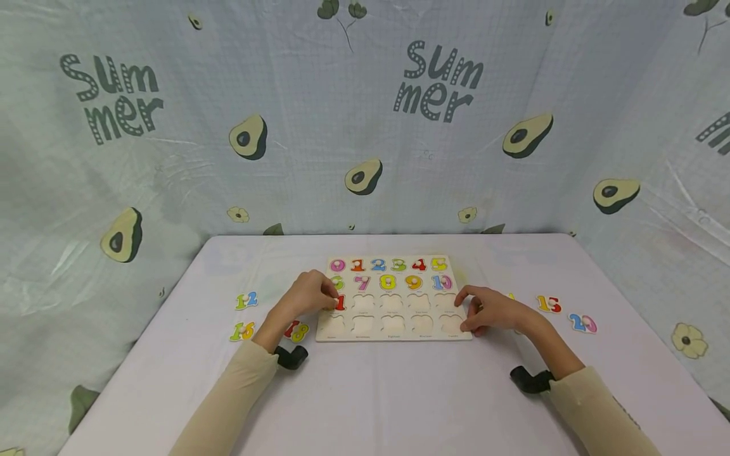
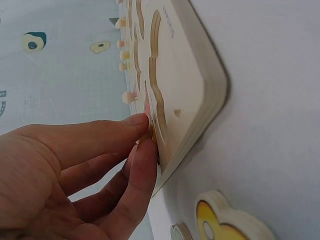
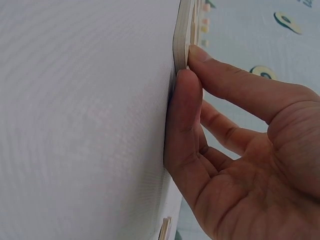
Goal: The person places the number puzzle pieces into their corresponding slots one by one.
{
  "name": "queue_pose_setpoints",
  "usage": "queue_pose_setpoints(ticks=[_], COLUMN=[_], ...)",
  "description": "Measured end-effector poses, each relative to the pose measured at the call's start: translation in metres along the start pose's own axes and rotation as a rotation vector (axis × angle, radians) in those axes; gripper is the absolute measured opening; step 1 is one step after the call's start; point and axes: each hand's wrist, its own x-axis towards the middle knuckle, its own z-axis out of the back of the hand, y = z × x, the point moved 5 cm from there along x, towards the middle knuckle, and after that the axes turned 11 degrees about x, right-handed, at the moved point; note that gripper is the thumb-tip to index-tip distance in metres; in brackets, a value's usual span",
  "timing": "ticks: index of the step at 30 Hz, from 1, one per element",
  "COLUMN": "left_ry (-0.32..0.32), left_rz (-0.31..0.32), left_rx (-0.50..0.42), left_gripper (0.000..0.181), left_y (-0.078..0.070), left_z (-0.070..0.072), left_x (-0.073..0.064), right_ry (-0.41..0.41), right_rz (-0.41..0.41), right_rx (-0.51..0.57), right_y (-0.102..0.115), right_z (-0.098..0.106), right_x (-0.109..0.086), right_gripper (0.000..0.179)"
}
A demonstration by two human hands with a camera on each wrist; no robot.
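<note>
A wooden number puzzle board (image 1: 393, 338) lies flat on the table, with pieces 0 to 10 seated in its two back rows. My left hand (image 1: 310, 293) pinches a red number piece (image 1: 341, 303) at the left end of the third row; fingers hide part of it. In the left wrist view, thumb and forefinger meet close over the recess in the board (image 2: 187, 85). At the board's right edge my right hand (image 1: 495, 309) holds on, its thumb over the top and a finger against the side in the right wrist view.
Left of the board lie number pieces 12 (image 1: 246, 301), 16 (image 1: 242, 331) and 18 (image 1: 296, 332), the last beside my left wrist. To the right are 15 (image 1: 549, 304) and 20 (image 1: 583, 323). A yellow piece (image 1: 511, 296) is mostly hidden by my right arm.
</note>
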Motion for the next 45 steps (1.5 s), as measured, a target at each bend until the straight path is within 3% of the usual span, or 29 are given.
queue_pose_setpoints(ticks=[7,13,22,27,31,35,40,45], left_ry=[0.003,-0.002,-0.157,-0.193,-0.226,-0.271,-0.322,-0.359], left_rz=[-0.003,-0.034,-0.097,-0.088,-0.07,-0.042,0.013,0.069], left_rx=[-0.003,0.013,-0.053,-0.079,-0.081,-0.083,-0.09,-0.049], left_gripper=[0.006,0.023,0.019,0.021,0.023,0.024,0.028,0.029], left_y=[0.002,-0.001,-0.005,-0.001,0.015,0.041,0.074,0.098], left_z=[0.0,0.005,0.027,0.04,0.053,0.064,0.074,0.08], left_x=[-0.001,-0.004,-0.013,-0.024,-0.033,-0.04,-0.05,-0.057], right_ry=[0.009,0.018,0.01,0.006,0.011,0.022,0.012,0.011], right_rz=[0.007,0.014,-0.001,-0.009,-0.001,0.017,0.009,0.012], right_rx=[0.005,0.01,-0.012,-0.011,-0.006,0.007,0.005,0.013], right_y=[-0.001,0.002,0.004,0.002,0.003,0.006,0.004,0.001], right_z=[-0.001,-0.001,0.0,0.001,0.001,0.0,0.002,0.002], right_x=[0.0,-0.001,0.001,0.002,0.001,-0.003,-0.001,0.001], right_gripper=[0.048,0.048,0.049,0.049,0.049,0.049,0.049,0.048])
